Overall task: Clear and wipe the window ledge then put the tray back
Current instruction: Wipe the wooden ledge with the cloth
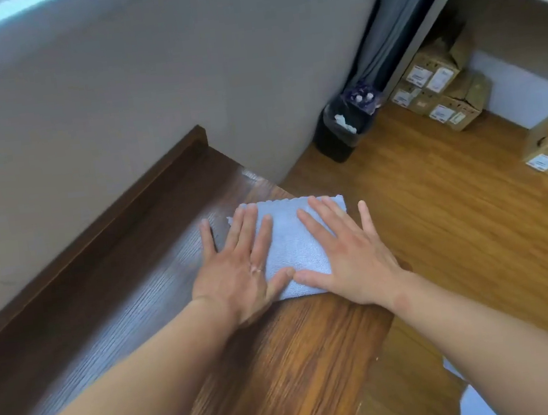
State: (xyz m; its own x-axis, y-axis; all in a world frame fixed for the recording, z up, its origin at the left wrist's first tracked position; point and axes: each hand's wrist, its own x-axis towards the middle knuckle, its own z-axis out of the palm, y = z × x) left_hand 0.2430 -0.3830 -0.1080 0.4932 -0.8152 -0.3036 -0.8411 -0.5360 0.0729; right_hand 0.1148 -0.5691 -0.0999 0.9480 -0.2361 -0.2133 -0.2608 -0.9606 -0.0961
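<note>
One cloth point(295, 239), pale blue, squarish, nubby microfibre with a scalloped far edge, lies flat at the far end of the ledge point(284, 361), reaching its right edge. Two hands on it: left hand point(239, 270) and right hand point(348, 260), palms down, fingers straight and spread, pressing the cloth, thumb tips almost meeting. Ledge: one long board, glossy dark wood grain. Floor beyond: one black bin point(339, 133), stacked cardboard boxes point(437, 90), count unclear
</note>
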